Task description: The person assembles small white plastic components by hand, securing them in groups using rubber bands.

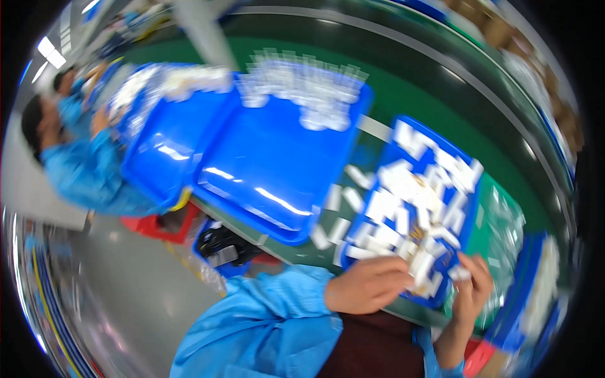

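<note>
Both of my hands are over the near edge of a blue tray (474, 183) heaped with small white oblong pieces (403, 179). My left hand (368, 285) has its fingers pinched together at the tray's near edge. White pieces lie right at its fingertips, and blur hides what, if anything, it grips. To its right, my right hand (474, 285) pinches a small white piece (459, 273) between thumb and fingers. Some brownish bits (416, 234) show among the white pieces, too blurred to name.
Loose white pieces (340, 228) lie on the green bench left of the tray. Further left, a large blue tray (265, 170) holds rows of clear plastic items (302, 88). Clear plastic bags (501, 220) lie at right. A co-worker in blue (94, 170) sits at far left.
</note>
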